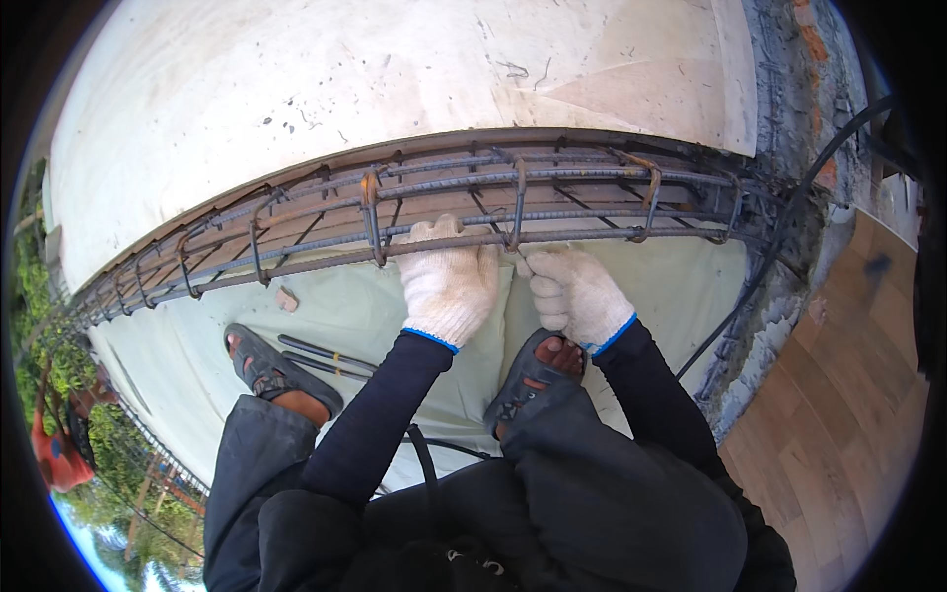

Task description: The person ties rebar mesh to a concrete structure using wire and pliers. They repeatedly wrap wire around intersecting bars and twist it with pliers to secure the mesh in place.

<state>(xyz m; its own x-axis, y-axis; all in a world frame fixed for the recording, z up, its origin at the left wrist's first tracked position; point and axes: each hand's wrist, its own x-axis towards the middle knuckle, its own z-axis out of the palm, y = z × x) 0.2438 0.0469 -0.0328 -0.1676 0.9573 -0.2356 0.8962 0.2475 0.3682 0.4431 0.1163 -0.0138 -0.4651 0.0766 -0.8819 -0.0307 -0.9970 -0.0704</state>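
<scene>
Your rebar cage lies across in front of your feet, between the pale panel and the green sheet. Your left gloved hand reaches its fingertips behind the nearest bar; whether it grips, I cannot tell. Your right gloved hand has curled fingers just below that bar, near the foot of a stirrup; any wire pinched there is too small to confirm. The step looks like fastening that joint, so the next move calls for steady bars and precise fingertips.
</scene>
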